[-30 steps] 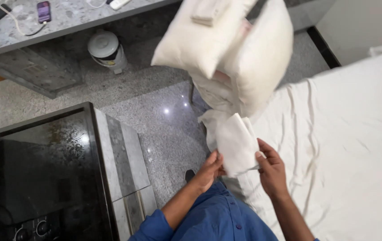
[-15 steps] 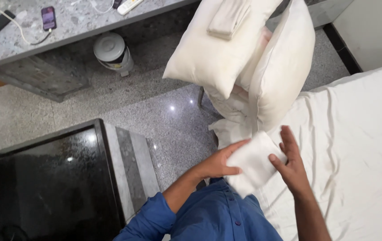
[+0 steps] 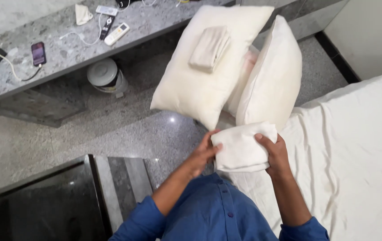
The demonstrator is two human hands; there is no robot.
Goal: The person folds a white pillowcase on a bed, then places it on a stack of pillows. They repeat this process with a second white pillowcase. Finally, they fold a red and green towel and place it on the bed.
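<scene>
A folded white cloth [image 3: 243,147] sits between both my hands, in front of my chest. My left hand [image 3: 203,154] grips its left edge and my right hand [image 3: 275,154] holds its right side with the thumb on top. Just beyond the cloth stand two cream pillows [image 3: 209,80], one large and one narrower [image 3: 273,76], leaning together. A small folded beige cloth [image 3: 209,48] lies on the large pillow.
A bed with a white sheet [image 3: 356,156] fills the right side. A grey stone counter [image 3: 61,49] at the top left carries phones, cables and remote controls. Under it stands a small white bin [image 3: 105,76]. A dark glass-topped table [image 3: 43,205] is at the lower left.
My hands have folded the white cloth into a compact rectangle and lifted it slightly. The view has tilted so the pillows and counter sit lower in the frame.
</scene>
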